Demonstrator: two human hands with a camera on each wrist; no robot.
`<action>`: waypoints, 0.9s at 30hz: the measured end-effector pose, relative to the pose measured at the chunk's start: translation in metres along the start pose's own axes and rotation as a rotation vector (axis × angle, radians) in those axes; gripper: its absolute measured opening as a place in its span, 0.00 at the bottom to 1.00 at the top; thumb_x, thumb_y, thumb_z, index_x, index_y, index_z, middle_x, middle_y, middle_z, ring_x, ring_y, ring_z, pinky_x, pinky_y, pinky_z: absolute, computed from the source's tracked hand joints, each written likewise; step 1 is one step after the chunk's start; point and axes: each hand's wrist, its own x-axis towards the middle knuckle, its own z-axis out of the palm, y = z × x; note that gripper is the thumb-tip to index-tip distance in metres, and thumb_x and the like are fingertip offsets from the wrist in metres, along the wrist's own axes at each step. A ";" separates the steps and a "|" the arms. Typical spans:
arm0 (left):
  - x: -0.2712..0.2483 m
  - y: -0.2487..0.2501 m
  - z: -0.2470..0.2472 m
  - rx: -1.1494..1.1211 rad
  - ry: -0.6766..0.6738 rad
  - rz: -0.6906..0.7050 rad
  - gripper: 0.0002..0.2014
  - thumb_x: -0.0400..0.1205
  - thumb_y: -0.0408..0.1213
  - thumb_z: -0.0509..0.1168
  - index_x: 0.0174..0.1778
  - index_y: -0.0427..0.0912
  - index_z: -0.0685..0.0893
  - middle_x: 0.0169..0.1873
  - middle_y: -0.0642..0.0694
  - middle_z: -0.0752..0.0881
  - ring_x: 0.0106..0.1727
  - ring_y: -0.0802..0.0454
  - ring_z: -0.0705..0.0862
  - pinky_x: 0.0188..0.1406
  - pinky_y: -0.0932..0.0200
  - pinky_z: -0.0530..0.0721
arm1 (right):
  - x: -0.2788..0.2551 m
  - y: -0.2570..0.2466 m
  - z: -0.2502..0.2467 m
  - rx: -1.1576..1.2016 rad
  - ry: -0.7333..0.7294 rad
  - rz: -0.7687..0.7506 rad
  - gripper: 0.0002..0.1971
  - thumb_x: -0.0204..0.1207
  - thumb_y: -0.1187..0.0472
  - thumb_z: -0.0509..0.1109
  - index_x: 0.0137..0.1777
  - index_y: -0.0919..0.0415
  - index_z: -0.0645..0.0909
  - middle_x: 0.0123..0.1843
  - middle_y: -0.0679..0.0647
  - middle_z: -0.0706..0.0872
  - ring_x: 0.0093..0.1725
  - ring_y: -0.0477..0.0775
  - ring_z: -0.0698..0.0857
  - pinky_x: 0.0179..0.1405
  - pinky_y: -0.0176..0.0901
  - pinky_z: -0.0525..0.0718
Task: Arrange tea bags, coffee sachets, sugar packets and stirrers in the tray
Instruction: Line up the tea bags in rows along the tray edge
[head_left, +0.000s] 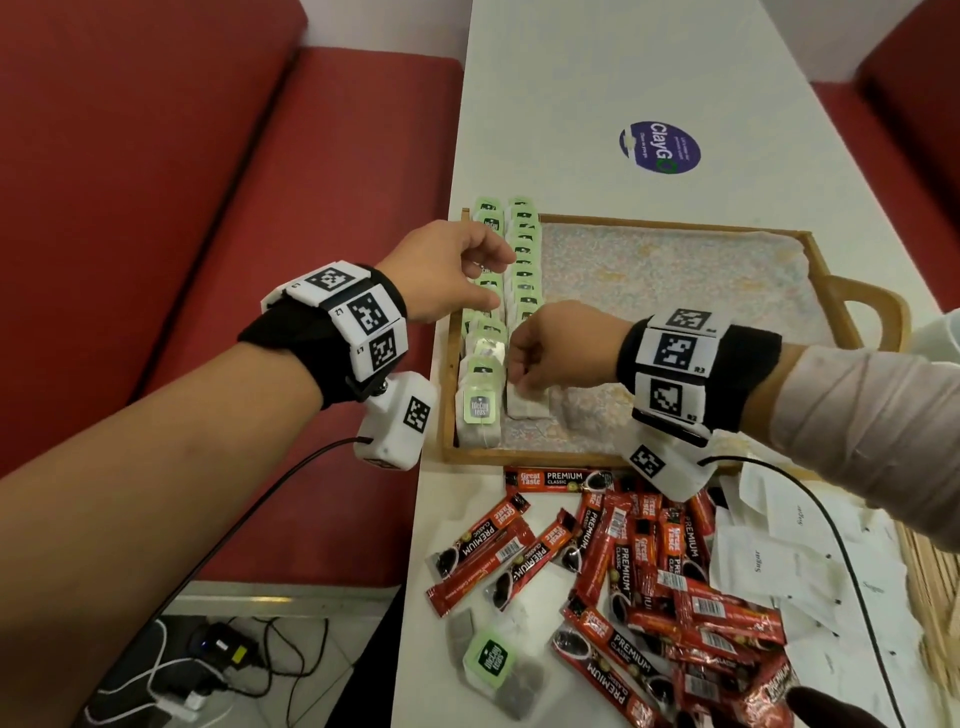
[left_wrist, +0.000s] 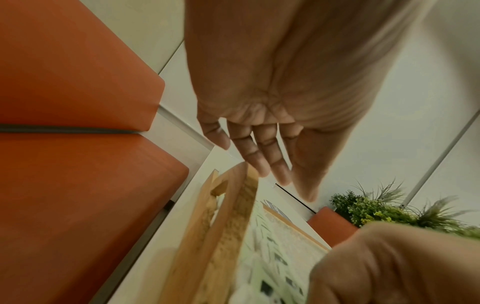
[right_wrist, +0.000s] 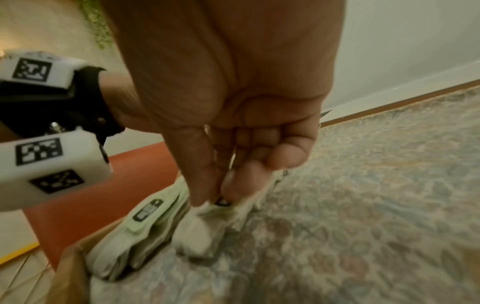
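- right hand (head_left: 550, 348) pinches tea bag (right_wrist: 207, 224) at near end of second row, inside tray (head_left: 587, 453)
- left hand (left_wrist: 262, 127) open, fingers straight, above first row
- coffee sachets (head_left: 649, 571) on counter (head_left: 597, 104), nearer the person than both hands

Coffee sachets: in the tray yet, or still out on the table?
Out. The coffee sachets lie heaped on the table in front of the tray; only tea bags stand inside.

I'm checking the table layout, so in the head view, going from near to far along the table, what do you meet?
Loose tea bag → coffee sachets → wooden tray → rows of tea bags → round purple sticker.
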 end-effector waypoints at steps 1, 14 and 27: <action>-0.002 0.001 0.000 0.004 0.015 0.004 0.18 0.71 0.30 0.76 0.53 0.52 0.81 0.44 0.61 0.83 0.38 0.65 0.76 0.47 0.70 0.79 | -0.001 -0.001 0.002 -0.017 -0.013 -0.001 0.03 0.70 0.62 0.76 0.42 0.54 0.86 0.37 0.44 0.85 0.39 0.45 0.82 0.45 0.40 0.80; -0.105 0.017 0.030 -0.006 0.076 0.005 0.16 0.72 0.31 0.76 0.43 0.57 0.81 0.42 0.58 0.85 0.39 0.56 0.82 0.51 0.58 0.84 | -0.063 -0.029 0.025 0.047 0.185 -0.081 0.03 0.71 0.58 0.76 0.43 0.52 0.86 0.29 0.40 0.77 0.30 0.37 0.74 0.30 0.31 0.68; -0.177 0.009 0.071 0.206 -0.157 -0.081 0.14 0.71 0.27 0.74 0.45 0.52 0.83 0.42 0.59 0.84 0.38 0.56 0.85 0.39 0.70 0.80 | -0.128 -0.066 0.118 -0.083 -0.126 -0.236 0.19 0.64 0.60 0.79 0.55 0.44 0.86 0.39 0.42 0.81 0.33 0.37 0.78 0.31 0.35 0.78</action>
